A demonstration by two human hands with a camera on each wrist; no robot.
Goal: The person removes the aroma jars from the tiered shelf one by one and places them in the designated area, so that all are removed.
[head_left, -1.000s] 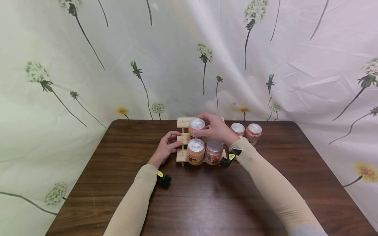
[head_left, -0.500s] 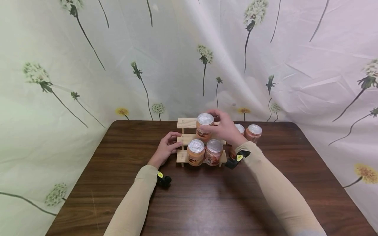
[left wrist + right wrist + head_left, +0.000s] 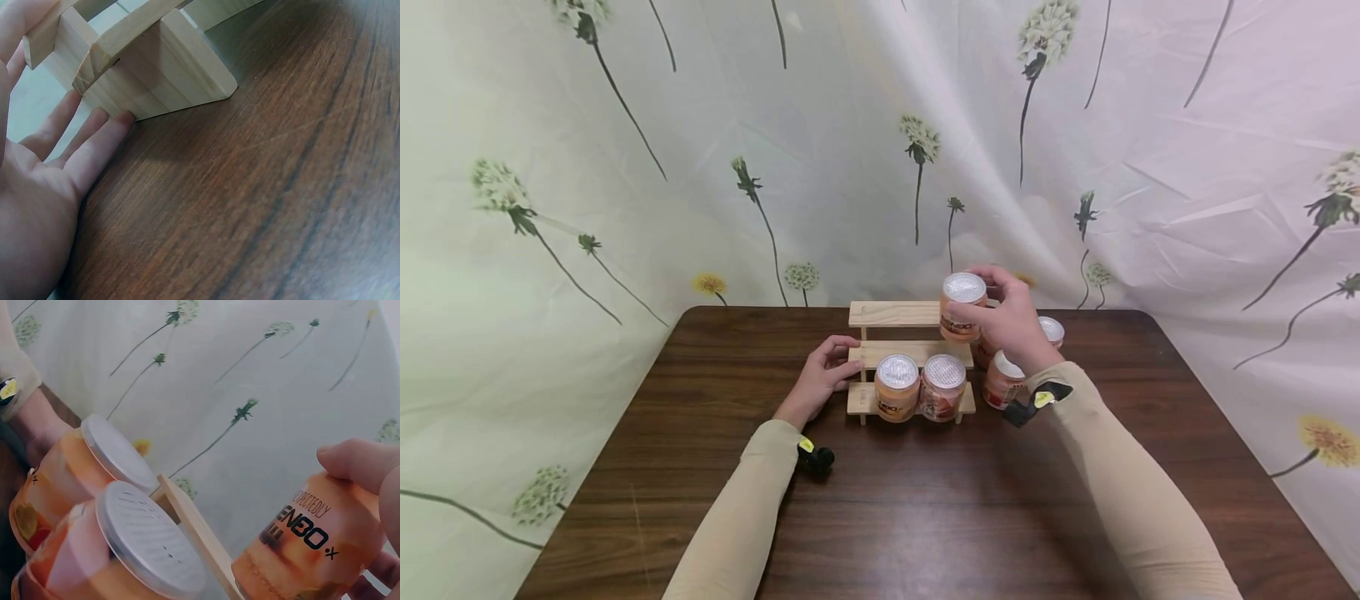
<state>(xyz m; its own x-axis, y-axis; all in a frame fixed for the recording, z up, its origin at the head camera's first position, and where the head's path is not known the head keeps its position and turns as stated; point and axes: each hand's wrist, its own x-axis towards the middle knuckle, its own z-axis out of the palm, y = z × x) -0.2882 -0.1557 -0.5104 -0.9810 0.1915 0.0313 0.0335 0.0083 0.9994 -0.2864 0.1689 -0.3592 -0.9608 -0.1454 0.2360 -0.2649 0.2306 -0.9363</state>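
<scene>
Held can: the orange printed can (image 3: 957, 325) is right of centre in the head view, upright or nearly so, before the right part of the wooden rack's (image 3: 891, 315) top step.
Right hand (image 3: 1013, 323): curled around that can, thumb across its near side, below the lid.
Left hand (image 3: 822, 375): fingers spread fairly wide, touching the rack's left end, mid-frame.
Weight: probably modest for one hand, though the contents cannot be told.
Wall: likely stiff, with a smooth, rather slippery printed surface; the right wrist view is too soft to settle its material.
Lid: silvery and probably thin, a poor place to lift from.
Best hold: around the body, thumb opposite fingers.
Neighbours: the left can (image 3: 897, 393) and right can (image 3: 942, 392) stand side by side on the lowest step; more cans stand on the table (image 3: 887, 508), right of the rack, partly hidden.
Rack: seems light, so easily nudged.
</scene>
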